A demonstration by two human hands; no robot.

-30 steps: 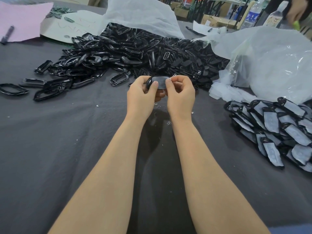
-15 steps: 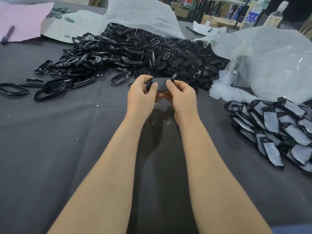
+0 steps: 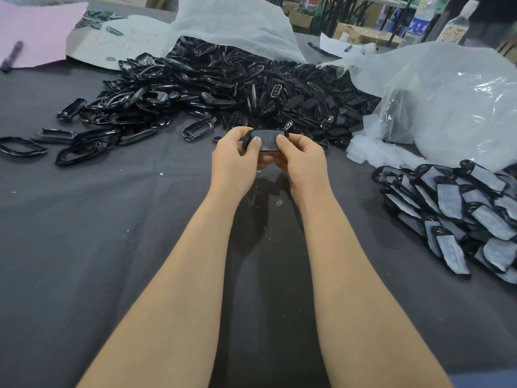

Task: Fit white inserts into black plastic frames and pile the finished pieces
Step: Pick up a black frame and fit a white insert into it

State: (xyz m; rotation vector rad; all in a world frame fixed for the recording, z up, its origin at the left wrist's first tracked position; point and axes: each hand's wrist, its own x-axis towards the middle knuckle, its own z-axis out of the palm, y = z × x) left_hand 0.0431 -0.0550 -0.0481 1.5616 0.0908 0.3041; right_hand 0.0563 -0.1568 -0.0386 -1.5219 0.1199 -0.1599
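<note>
Left hand (image 3: 233, 161) and right hand (image 3: 303, 161) both pinch one frame (image 3: 246, 141) mid-counter, held off the cloth just in front of the frame heap (image 3: 223, 88). Fingers are curled under, thumbs (image 3: 255, 142) flat on the insert (image 3: 268, 140) face.

Change over the last second is small. Right wrist has dropped and rolled in, thumbs have crept closer together, and the piece now faces the camera flatter. Reads as the final press-in, seating the insert edges, not a fresh pick. Can't tell if the far edge is snapped home, since fingers hide the rim. My guess is this piece is nearly done and then goes to the finished pile (image 3: 461, 214) at the right edge.

Materials:
- Frames: glossy hard black plastic, elongated rounded loops with an open centre. The heap is tangled and reflective.
- Insert: matte grey, thin, probably flexible, with a faint print.
- Finished pile: pale faces with black rims, overlapped like shingles.
- Spare inserts (image 3: 363, 147): loose and translucent, at the foot of a crinkled clear bag (image 3: 461, 102), far right.
- Counter (image 3: 112, 247): dark grey cloth with lint specks. Parts shouldn't slide.
</note>
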